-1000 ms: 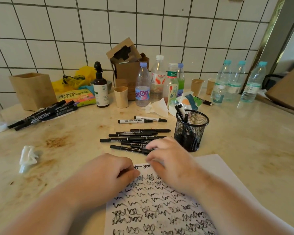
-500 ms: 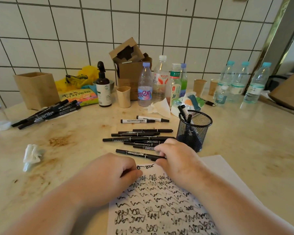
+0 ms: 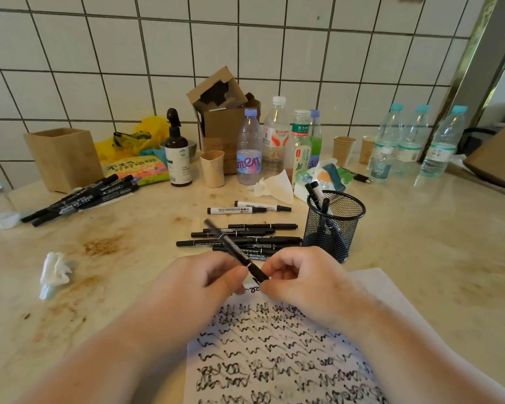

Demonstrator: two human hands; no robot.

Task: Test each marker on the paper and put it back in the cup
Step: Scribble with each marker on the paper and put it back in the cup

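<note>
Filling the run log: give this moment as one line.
stage: uncapping | left hand: holds marker | right hand: on its cap end | paper: scribbled | cup: holds markers

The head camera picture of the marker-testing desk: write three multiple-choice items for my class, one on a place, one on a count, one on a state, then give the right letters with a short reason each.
1. Where does the mesh cup stand relative to the loose pile of markers?
A. To its right
B. To its left
C. On top of the paper

2. How many white-barrelled markers lie just behind the black pile?
A. Two
B. Five
C. None

3. How is the black marker at the centre held?
A. By the left hand only
B. Between both hands, above the paper
C. It lies flat on the counter

Answers:
1 A, the cup sits right of the pile, beyond the paper.
2 A, two white barrels lie side by side.
3 B, the left hand and right hand both pinch it.
</note>
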